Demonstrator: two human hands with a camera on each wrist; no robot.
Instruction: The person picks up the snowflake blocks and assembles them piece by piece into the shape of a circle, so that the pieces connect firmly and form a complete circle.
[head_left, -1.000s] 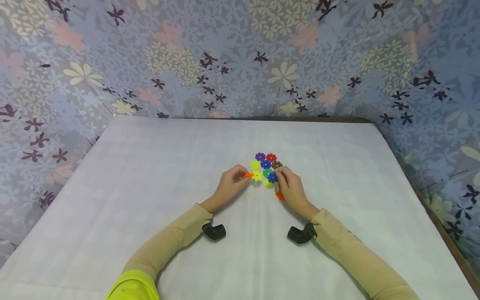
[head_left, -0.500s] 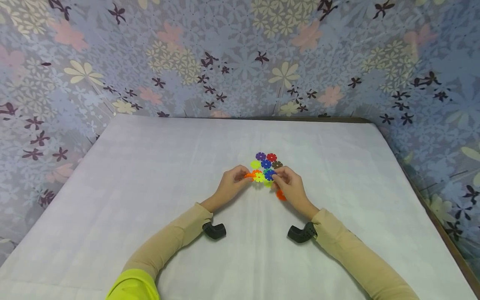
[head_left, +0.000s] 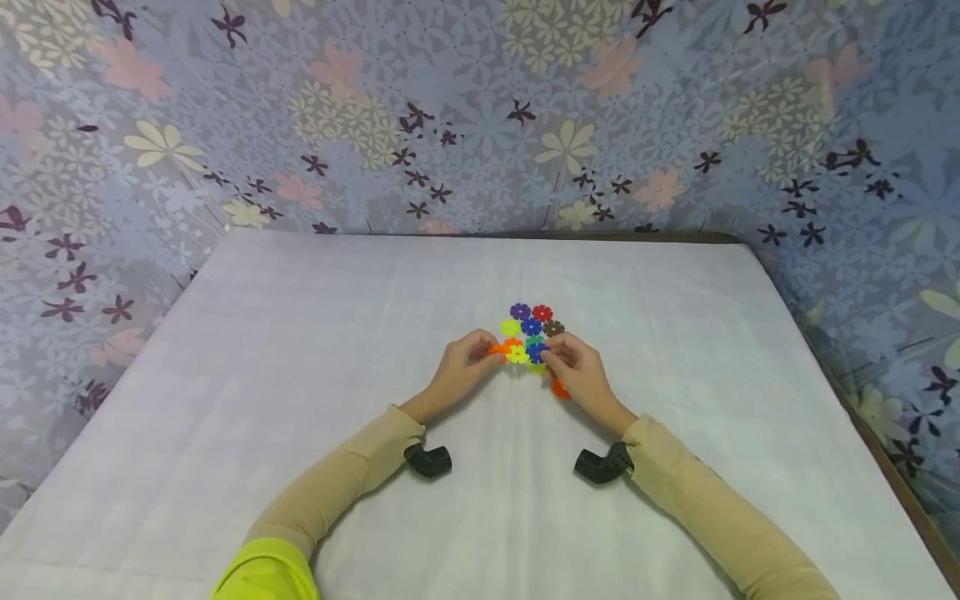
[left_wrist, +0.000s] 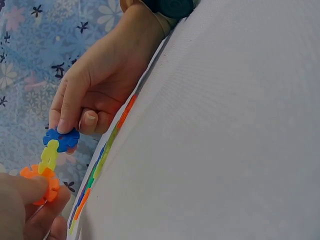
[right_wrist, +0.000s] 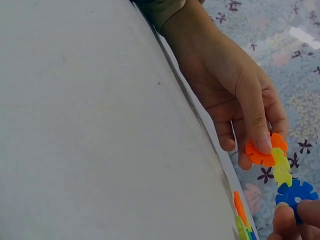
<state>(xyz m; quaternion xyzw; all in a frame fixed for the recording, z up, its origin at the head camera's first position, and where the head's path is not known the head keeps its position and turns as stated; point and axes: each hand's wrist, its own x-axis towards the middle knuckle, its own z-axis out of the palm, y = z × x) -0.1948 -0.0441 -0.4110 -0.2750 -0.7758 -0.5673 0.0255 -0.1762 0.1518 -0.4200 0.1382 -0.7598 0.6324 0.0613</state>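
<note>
Your left hand (head_left: 459, 368) pinched a notched orange plastic disc (right_wrist: 267, 159) between thumb and fingers, and your right hand (head_left: 581, 373) pinched a notched blue plastic disc (left_wrist: 65, 141) likewise. Between them, raised above a white-covered table (head_left: 337, 333), a notched yellow plastic disc (right_wrist: 282, 171) met both; whether the blue one was slotted in could not be told. Similar flat discs lay clustered around your fingertips: a purple disc (head_left: 521, 311) and a red disc (head_left: 542, 313) farthest, a brown disc (head_left: 554, 328) on the right, a lime-yellow disc (head_left: 509, 327) on the left. A second orange disc (head_left: 560, 390) lay at the near right, partly hidden by your right hand. Curved black devices (head_left: 429, 462) sat at your tan sleeves (head_left: 352, 467), before a bluish floral backdrop (head_left: 480, 125).
</note>
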